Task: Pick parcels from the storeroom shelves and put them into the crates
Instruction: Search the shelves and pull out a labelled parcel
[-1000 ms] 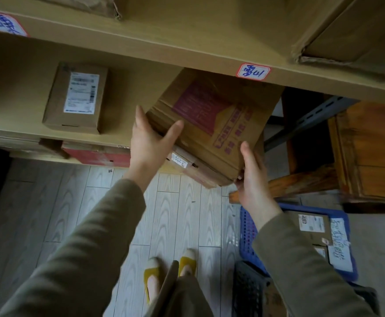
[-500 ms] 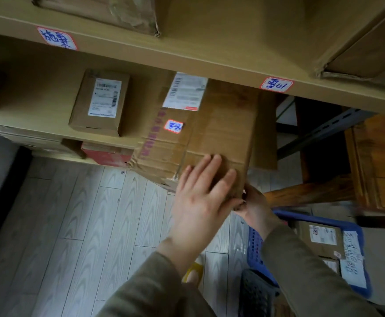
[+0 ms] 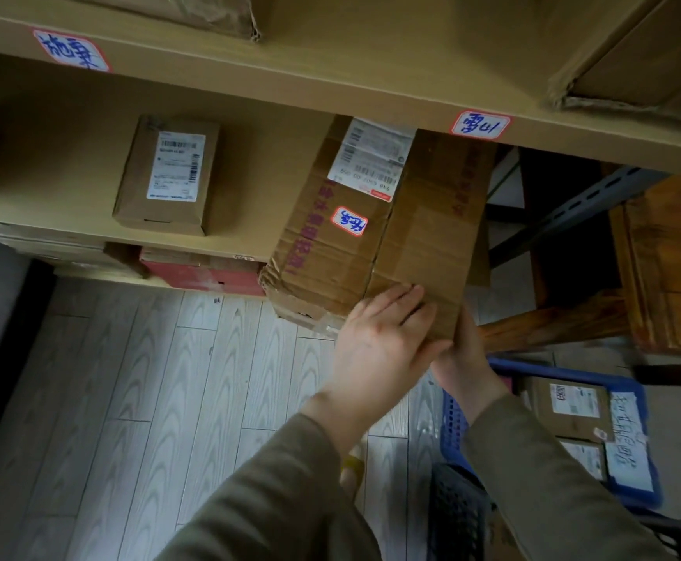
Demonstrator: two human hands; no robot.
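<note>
A large brown cardboard parcel (image 3: 375, 244) with a white shipping label and a small red-edged sticker sticks out over the front of the middle shelf (image 3: 67, 212). My left hand (image 3: 375, 350) lies flat on its near top corner. My right hand (image 3: 464, 358) grips the same corner from below and the right, partly hidden behind the left. A blue crate (image 3: 630, 491) stands on the floor at the lower right with several labelled parcels inside. A dark crate (image 3: 456, 516) sits just in front of it, partly behind my sleeve.
A small labelled box (image 3: 168, 176) rests on the middle shelf to the left. A red box (image 3: 201, 273) lies on the shelf below. The upper shelf edge (image 3: 330, 87) carries handwritten tags. Wooden furniture (image 3: 670, 269) stands at the right. Pale plank floor (image 3: 148, 398) spreads beneath.
The parcel was turned over so its labelled face is up. My left hand shifted from its left edge to the near top corner, where both hands now meet.
</note>
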